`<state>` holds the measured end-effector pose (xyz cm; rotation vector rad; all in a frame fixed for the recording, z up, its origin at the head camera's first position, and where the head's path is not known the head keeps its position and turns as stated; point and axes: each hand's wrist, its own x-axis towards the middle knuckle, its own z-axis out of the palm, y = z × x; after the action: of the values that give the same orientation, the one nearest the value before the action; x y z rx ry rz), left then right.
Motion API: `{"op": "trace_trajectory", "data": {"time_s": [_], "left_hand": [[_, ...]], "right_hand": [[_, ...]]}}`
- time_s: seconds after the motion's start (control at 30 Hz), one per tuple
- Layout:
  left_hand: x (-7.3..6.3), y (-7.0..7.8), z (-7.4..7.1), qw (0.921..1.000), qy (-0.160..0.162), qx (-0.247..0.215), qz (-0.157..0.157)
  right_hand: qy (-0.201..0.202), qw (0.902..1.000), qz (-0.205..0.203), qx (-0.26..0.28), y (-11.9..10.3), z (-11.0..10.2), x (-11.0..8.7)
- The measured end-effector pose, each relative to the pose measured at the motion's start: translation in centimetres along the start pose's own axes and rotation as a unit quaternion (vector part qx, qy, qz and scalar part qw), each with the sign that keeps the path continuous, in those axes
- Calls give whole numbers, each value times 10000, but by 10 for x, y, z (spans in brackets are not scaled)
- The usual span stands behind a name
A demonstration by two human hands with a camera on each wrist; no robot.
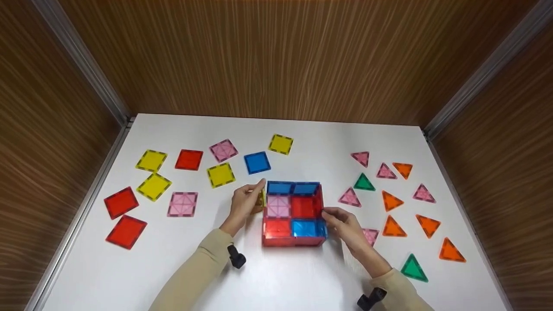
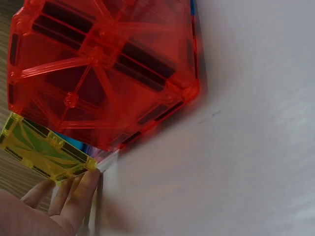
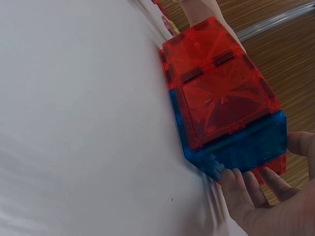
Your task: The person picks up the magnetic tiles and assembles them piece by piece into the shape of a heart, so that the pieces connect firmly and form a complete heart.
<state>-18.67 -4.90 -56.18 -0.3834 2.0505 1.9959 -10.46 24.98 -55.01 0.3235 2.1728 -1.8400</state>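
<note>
An open-topped box of magnetic tiles [image 1: 293, 242] stands on the white table, with red front panels, a blue back and a pink, red and blue floor. My left hand [image 1: 246, 203] holds a yellow square magnetic tile [image 2: 47, 150] upright against the box's left side, with its fingertips along the lower edge. On the opposite side, my right hand [image 1: 345, 226] grips the right wall, thumb near the top and fingers along the outside. The blue panel [image 3: 246, 142] of that wall shows beside the fingers in the right wrist view.
Loose square tiles, such as a red one [image 1: 126, 232] and a blue one [image 1: 257, 163], lie left of and behind the box. Triangular tiles, including an orange one [image 1: 452, 250] and a green one [image 1: 414, 268], are spread over the right. Wood-patterned walls [image 1: 276, 60] surround the table.
</note>
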Motion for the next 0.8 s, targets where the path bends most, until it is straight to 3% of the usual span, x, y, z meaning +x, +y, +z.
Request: {"op": "trace_trajectory", "data": {"time_s": [0.33,0.5,0.8], "left_hand": [[1,4,2,9987,-96,496,-24],[-7,1,-3,9970,-172,702,272],[-28,-4,-8,9915,-693,849,696]], "right_hand": [[-36,10000,13,-19,1,0,0],[-91,9999,59,-80,0,1,3],[18,10000,21,-50,-5,-1,21]]}}
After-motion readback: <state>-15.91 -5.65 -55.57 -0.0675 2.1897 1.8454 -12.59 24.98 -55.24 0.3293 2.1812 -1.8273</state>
